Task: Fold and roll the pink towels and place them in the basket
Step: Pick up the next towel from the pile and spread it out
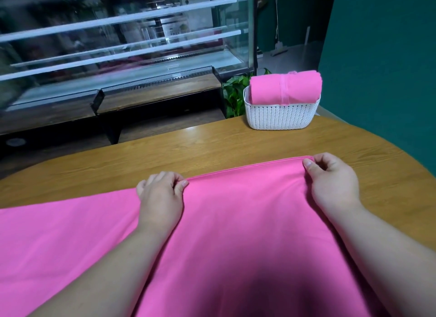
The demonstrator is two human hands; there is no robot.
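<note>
Holds the pink towel by its far hem, spread flat across the wooden table and running out of view at the left and near sides. Pinches the hem with the left hand, fingers curled, partway along the edge. Grips the far right corner with the right hand, thumb and curled fingers closed on the cloth. Shows a rolled pink towel lying in the white woven basket at the table's far right, well apart from both hands. Beyond the table, a glass display case and a leafy plant just left of the basket.
</note>
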